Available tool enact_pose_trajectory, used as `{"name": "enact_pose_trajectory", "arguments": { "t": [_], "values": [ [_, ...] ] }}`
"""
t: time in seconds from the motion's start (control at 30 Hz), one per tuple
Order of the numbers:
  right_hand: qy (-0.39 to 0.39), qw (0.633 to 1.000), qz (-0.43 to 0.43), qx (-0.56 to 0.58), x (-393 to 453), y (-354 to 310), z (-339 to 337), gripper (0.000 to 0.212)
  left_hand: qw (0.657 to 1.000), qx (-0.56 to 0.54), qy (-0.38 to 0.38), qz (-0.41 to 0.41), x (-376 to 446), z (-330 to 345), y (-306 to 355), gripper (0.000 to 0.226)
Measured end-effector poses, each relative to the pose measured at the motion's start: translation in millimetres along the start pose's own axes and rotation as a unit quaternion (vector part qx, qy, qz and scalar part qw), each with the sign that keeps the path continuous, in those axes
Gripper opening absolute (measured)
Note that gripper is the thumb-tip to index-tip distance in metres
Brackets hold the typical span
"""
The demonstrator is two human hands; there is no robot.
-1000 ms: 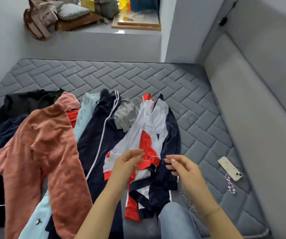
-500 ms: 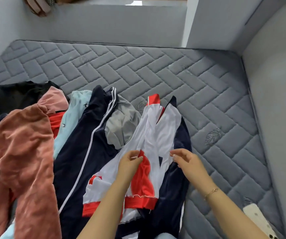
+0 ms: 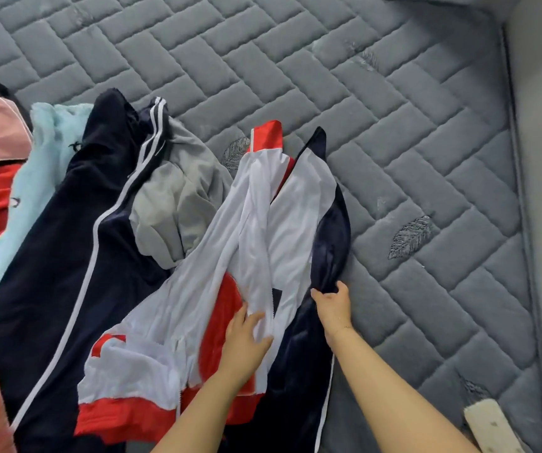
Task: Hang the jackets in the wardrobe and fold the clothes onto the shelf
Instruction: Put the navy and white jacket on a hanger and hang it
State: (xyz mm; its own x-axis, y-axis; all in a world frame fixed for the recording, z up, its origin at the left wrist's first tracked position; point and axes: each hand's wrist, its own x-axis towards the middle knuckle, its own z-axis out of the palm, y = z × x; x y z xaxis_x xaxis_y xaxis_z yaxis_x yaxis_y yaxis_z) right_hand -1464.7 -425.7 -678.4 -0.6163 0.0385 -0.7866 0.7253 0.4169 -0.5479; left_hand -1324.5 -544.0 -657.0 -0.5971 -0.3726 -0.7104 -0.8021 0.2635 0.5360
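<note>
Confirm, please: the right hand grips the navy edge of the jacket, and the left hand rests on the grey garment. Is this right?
Not quite. The left hand rests on the white and red jacket, not on the grey garment, which lies apart, further up the mattress. The right hand does grip the jacket's navy edge. The head view shows this.

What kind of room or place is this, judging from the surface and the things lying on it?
Probably a bedroom: a grey quilted mattress fills the view, with clothes spread on it, such as a white, red and navy jacket and a navy garment with white stripes.
</note>
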Motion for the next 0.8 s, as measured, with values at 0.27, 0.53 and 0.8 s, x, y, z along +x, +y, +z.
{"name": "enact_pose_trajectory", "arguments": {
  "t": [0.27, 0.53, 0.8],
  "values": [
    [-0.032, 0.984, -0.03, 0.171, -83, -12, -33, 0.019, 0.989, -0.138, 0.06, -0.006, -23, -26, 36, 0.037],
    [-0.082, 0.994, -0.059, 0.036, -204, 4, -46, 0.019, 0.88, -0.447, -0.117, -0.113, -85, -48, 94, 0.054],
    [-0.16, 0.981, -0.067, 0.085, -319, 53, -31, 0.04, 0.897, -0.427, -0.109, 0.031, -199, -100, 36, 0.024]
  ]
}}
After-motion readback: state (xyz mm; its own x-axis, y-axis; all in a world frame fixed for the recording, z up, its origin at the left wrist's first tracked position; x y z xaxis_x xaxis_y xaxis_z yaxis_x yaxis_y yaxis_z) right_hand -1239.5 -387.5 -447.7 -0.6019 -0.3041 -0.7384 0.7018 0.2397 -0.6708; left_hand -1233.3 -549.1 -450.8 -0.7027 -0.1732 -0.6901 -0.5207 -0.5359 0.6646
